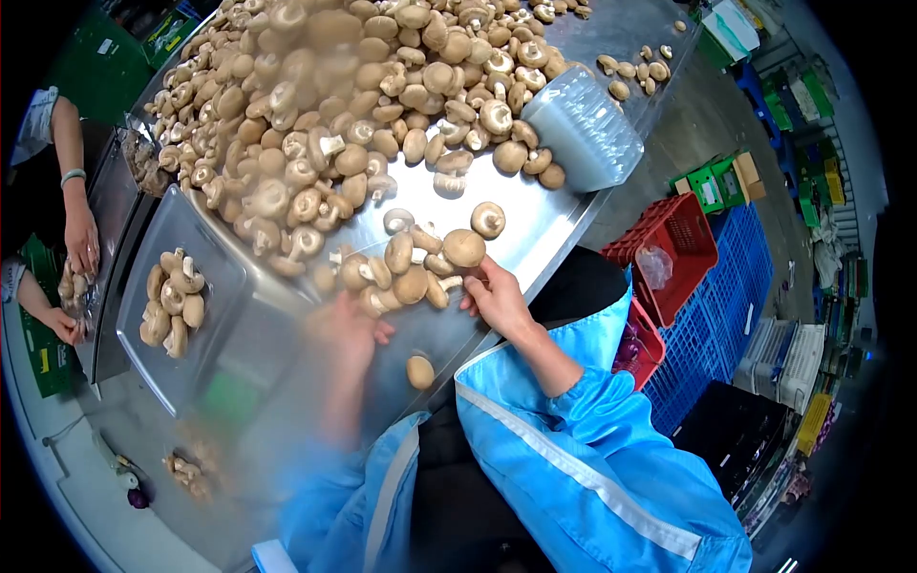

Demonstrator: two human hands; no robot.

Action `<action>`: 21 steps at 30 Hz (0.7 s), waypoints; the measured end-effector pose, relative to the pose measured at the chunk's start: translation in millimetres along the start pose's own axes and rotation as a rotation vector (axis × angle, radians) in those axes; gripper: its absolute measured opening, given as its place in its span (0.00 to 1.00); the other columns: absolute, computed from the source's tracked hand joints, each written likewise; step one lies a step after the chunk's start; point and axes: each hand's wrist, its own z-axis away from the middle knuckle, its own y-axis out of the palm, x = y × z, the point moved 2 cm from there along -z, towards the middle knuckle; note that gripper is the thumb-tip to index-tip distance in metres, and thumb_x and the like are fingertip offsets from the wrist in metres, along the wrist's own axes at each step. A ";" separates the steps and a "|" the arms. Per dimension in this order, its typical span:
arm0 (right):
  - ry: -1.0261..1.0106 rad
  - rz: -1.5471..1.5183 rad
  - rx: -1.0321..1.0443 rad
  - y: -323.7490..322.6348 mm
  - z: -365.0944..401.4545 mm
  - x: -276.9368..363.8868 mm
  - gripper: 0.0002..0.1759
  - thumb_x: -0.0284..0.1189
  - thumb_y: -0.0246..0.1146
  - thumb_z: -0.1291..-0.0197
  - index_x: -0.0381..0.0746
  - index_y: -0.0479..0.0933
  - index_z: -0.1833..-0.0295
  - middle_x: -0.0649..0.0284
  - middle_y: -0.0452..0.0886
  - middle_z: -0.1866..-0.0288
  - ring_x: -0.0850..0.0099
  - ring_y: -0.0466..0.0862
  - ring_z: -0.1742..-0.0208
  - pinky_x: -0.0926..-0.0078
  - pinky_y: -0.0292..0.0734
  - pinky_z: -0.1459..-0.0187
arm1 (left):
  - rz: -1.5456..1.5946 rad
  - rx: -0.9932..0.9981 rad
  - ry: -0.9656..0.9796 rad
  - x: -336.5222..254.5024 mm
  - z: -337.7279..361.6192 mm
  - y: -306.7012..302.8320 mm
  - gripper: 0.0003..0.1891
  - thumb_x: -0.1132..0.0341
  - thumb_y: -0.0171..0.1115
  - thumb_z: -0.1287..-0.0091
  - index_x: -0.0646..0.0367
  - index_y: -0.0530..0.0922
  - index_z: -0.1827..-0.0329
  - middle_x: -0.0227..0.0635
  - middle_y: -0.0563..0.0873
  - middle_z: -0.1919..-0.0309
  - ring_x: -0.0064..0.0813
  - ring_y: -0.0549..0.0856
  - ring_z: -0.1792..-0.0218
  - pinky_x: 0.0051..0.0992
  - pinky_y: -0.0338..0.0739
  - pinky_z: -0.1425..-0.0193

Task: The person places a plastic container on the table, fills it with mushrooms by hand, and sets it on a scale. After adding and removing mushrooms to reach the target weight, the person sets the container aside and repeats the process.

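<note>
Brown shiitake mushrooms lie in a small cluster (411, 285) near the front edge of the metal table (544, 224). My right hand (501, 301) is at the right end of this cluster, its fingers curled about a mushroom's stem (451, 283). Its fingertips also meet a large round-capped mushroom (465, 248). My left hand (346, 334) is smeared by motion at the cluster's lower left; what its fingers hold, if anything, does not show clearly. A single mushroom (420, 372) lies apart, between my two forearms.
A large mushroom heap (315, 124) covers the table's far side. Stacked clear plastic trays (585, 134) stand at right. Several mushrooms (174, 298) sit on a clear tray (143, 358) at left. Another person's hands (82, 239) work beyond it. Red crates (673, 253) stand low at right.
</note>
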 end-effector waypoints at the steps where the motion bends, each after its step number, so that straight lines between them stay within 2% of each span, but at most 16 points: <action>1: -0.001 0.119 0.027 -1.8 1.7 -1.1 0.14 0.23 0.55 0.31 0.33 0.73 0.42 0.55 0.84 0.61 0.65 0.86 0.68 0.67 0.82 0.67 | -0.095 -0.015 0.017 3.1 5.9 -2.4 0.18 0.82 0.49 0.29 0.67 0.66 0.36 0.41 0.83 0.58 0.26 0.85 0.76 0.19 0.77 0.79; 4: -0.237 0.637 0.019 -6.4 9.1 8.1 0.15 0.25 0.58 0.34 0.32 0.73 0.44 0.47 0.84 0.61 0.48 0.85 0.60 0.56 0.81 0.56 | -0.190 -0.010 0.032 17.1 15.7 -15.6 0.20 0.85 0.50 0.32 0.66 0.67 0.37 0.41 0.80 0.57 0.26 0.85 0.74 0.21 0.80 0.76; 5: -0.232 0.671 0.023 -10.0 14.7 13.6 0.17 0.28 0.62 0.37 0.32 0.74 0.45 0.42 0.82 0.56 0.40 0.81 0.52 0.51 0.77 0.48 | -0.167 -0.006 0.024 21.6 18.7 -18.6 0.21 0.85 0.50 0.32 0.66 0.68 0.37 0.41 0.80 0.56 0.26 0.85 0.73 0.21 0.81 0.75; 8: -0.200 0.767 -0.065 -19.7 21.7 21.6 0.19 0.27 0.62 0.38 0.33 0.72 0.43 0.43 0.81 0.54 0.42 0.81 0.50 0.51 0.77 0.49 | -0.149 -0.014 0.005 18.0 30.0 -18.4 0.21 0.86 0.52 0.33 0.66 0.68 0.36 0.40 0.80 0.56 0.25 0.85 0.72 0.22 0.82 0.72; 9: -0.112 0.720 -0.092 -21.8 25.0 31.0 0.27 0.27 0.64 0.40 0.35 0.68 0.35 0.45 0.78 0.46 0.43 0.81 0.49 0.52 0.78 0.48 | -0.151 -0.020 -0.001 13.7 34.8 -16.1 0.22 0.86 0.52 0.33 0.67 0.68 0.36 0.40 0.79 0.55 0.25 0.85 0.72 0.22 0.83 0.71; 12: -0.279 0.699 -0.072 -21.0 25.7 47.2 0.35 0.27 0.65 0.41 0.41 0.63 0.28 0.47 0.75 0.40 0.45 0.81 0.49 0.53 0.79 0.48 | -0.178 -0.025 0.004 5.7 44.5 -10.8 0.22 0.81 0.51 0.32 0.66 0.68 0.34 0.43 0.81 0.54 0.29 0.86 0.69 0.27 0.85 0.66; 13: -0.318 0.754 -0.032 -18.0 21.6 45.6 0.36 0.26 0.65 0.42 0.47 0.64 0.26 0.49 0.72 0.37 0.48 0.82 0.50 0.56 0.80 0.48 | -0.196 -0.029 0.008 4.1 47.2 -9.1 0.23 0.80 0.52 0.32 0.66 0.67 0.33 0.42 0.82 0.55 0.28 0.86 0.70 0.27 0.85 0.65; 16: -0.468 0.718 0.059 -14.0 11.2 37.6 0.35 0.25 0.65 0.42 0.48 0.67 0.28 0.50 0.73 0.37 0.47 0.82 0.49 0.56 0.80 0.47 | -0.264 -0.031 0.023 5.0 51.8 -9.8 0.26 0.80 0.54 0.31 0.66 0.65 0.29 0.40 0.82 0.57 0.26 0.85 0.70 0.25 0.84 0.67; 18: -0.469 0.673 0.020 -15.6 9.7 39.8 0.34 0.22 0.64 0.42 0.44 0.67 0.28 0.51 0.75 0.40 0.51 0.83 0.50 0.61 0.80 0.47 | -0.325 -0.023 0.027 10.2 54.9 -16.6 0.28 0.83 0.55 0.31 0.68 0.63 0.28 0.37 0.80 0.58 0.22 0.84 0.71 0.22 0.83 0.70; 20: -0.465 0.540 0.004 -23.8 6.0 41.5 0.34 0.22 0.64 0.41 0.41 0.66 0.27 0.52 0.76 0.41 0.56 0.84 0.51 0.64 0.80 0.48 | -0.324 -0.020 0.048 6.7 64.2 -20.9 0.23 0.81 0.56 0.30 0.69 0.68 0.31 0.37 0.81 0.60 0.22 0.84 0.71 0.21 0.83 0.71; 21: -0.441 0.331 -0.116 -24.4 2.3 38.0 0.34 0.23 0.64 0.38 0.37 0.64 0.27 0.52 0.78 0.42 0.64 0.84 0.52 0.68 0.81 0.50 | -0.325 -0.016 0.056 5.6 69.2 -21.6 0.21 0.80 0.57 0.30 0.69 0.70 0.33 0.37 0.81 0.61 0.21 0.84 0.71 0.21 0.83 0.71</action>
